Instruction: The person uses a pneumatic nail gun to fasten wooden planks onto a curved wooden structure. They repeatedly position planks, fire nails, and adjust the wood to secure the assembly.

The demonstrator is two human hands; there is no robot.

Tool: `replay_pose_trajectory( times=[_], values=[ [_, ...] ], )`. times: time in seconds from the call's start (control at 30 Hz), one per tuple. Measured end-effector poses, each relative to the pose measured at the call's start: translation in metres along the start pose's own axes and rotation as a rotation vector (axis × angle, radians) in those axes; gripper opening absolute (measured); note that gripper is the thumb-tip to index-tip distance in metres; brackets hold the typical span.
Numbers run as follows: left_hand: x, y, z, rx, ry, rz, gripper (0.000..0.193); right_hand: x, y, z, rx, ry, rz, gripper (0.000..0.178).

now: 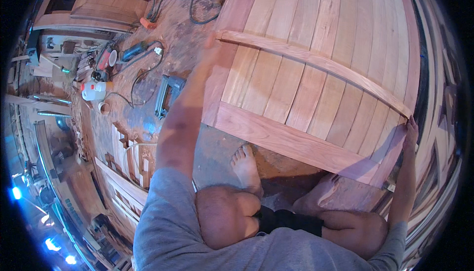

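A large panel of wooden boards (pixel 281 93), like a door, lies before me with a frame of reddish rails. Across it runs a long wooden strip (pixel 316 58), slanting from far left down to near right. My left hand (pixel 211 43) is closed about the strip's left end, at the panel's left edge; its fingers are small and partly blurred. At the other end, my right hand (pixel 411 128) grips the strip by the panel's right edge, fingers pointing away from me. The strip rests on or just over the boards; I cannot tell which.
Left of the panel, a nail gun (pixel 168 94) stands on the dusty floor (pixel 192 4). Beyond it lie a blue-green power tool (pixel 133 51), a white jug (pixel 93 92), a small cup (pixel 103 107) and loose cables. Long timber pieces (pixel 447 137) line the right side. My bare foot (pixel 244 165) is near the panel.
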State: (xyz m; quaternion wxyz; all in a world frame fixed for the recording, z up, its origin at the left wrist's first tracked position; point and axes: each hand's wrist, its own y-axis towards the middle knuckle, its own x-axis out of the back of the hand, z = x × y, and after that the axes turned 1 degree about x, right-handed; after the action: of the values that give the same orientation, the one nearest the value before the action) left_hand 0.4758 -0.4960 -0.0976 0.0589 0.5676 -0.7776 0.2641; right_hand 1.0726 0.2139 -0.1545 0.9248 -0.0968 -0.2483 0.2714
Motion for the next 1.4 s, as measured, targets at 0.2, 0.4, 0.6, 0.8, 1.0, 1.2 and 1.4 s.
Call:
replay_pose_trajectory(
  times=[0.2,0.4,0.6,0.8,1.0,1.2,1.4],
  values=[
    [0.111,-0.052,0.025,-0.332,0.650,-0.342,0.061,-0.039,-0.023,0.087,0.268,-0.426,-0.267,0.034],
    [0.175,-0.166,0.103,0.147,0.768,-0.085,0.049,-0.218,-0.079,0.209,0.441,-0.512,0.378,0.030],
    [0.150,-0.169,0.175,-0.231,1.108,-0.448,0.074,-0.343,-0.091,0.257,0.278,-0.839,0.583,0.061],
    [0.150,-0.126,0.205,-0.060,0.867,-0.480,0.084,-0.360,-0.080,0.272,0.167,-0.906,0.611,0.062],
    [0.179,-0.122,0.152,0.077,1.123,-0.547,0.056,-0.361,-0.078,0.275,0.119,-0.995,0.614,0.061],
    [0.216,-0.150,0.010,0.261,0.320,-0.324,0.037,-0.363,-0.075,0.265,0.124,-0.987,0.564,0.059],
    [0.147,-0.183,-0.062,0.183,0.126,-0.107,0.031,-0.359,-0.072,0.267,0.147,-0.984,0.611,0.058]
  ],
)
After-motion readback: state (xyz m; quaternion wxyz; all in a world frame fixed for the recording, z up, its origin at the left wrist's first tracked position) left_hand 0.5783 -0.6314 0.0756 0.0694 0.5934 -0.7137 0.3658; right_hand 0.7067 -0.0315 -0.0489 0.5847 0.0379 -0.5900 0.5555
